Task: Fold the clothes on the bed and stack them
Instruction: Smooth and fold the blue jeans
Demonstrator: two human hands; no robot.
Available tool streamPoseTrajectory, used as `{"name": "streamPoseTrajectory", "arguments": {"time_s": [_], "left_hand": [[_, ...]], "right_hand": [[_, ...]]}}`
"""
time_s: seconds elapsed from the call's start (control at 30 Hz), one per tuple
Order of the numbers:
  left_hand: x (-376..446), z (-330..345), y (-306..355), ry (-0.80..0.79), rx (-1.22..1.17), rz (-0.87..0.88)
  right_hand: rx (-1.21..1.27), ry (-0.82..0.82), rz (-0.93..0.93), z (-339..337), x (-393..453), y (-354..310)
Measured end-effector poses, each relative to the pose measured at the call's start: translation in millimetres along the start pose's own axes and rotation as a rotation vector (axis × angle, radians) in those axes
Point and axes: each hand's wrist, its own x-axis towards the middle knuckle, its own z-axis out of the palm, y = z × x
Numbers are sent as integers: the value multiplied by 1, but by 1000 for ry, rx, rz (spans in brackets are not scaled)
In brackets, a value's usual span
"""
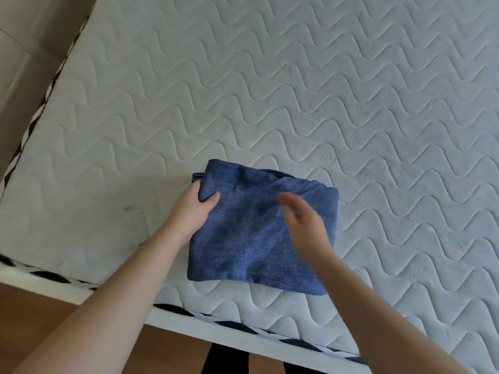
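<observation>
A blue denim-like garment (251,238), folded into a thick rectangle, lies on the white quilted mattress (297,90) near its front edge. A dark striped edge of cloth (196,177) peeks out under its upper left corner. My left hand (193,211) grips the garment's left edge, thumb on top and fingers underneath. My right hand (305,225) hovers over the garment's right half, blurred by motion, fingers straight and holding nothing.
The mattress has a black-and-white patterned border (232,326) along its front and left sides. Wooden floor (32,314) shows below the bed, and a beige wall or floor (29,49) at the upper left.
</observation>
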Motion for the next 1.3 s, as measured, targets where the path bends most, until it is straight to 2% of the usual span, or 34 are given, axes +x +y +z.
{"name": "streamPoseTrajectory", "arguments": {"time_s": [0.07,0.13,0.23,0.33,0.47,0.53,0.6,0.67,0.77,0.97,1.03,1.17,1.3], "left_hand": [[2,-4,-5,37,39,42],[6,-8,-10,56,48,51],[11,-14,-20,79,55,32],[17,-17,-30,170,138,0],[23,-14,-32,269,272,18],[31,-11,-30,272,388,99],[39,-8,-26,216,459,146],[47,-5,-21,154,384,98],[61,-6,-18,141,317,34],[82,-11,-12,36,-48,-204],[84,-16,-8,-17,-76,-259],[82,-27,2,-248,-34,-329],[76,-32,11,-297,-21,-332]], "right_hand": [[-73,285,-19,-25,7,21],[-172,360,57,-49,21,40],[-175,185,229,-69,42,56],[-50,40,270,-72,54,62],[68,52,383,-72,72,62],[50,54,427,-71,78,60],[3,88,435,-68,81,59],[-34,130,424,-66,83,60],[-39,165,425,-64,86,60],[-37,198,456,-60,90,57],[-73,159,467,-63,91,57],[-142,7,495,-78,96,49],[-98,-230,470,-99,95,47]]}}
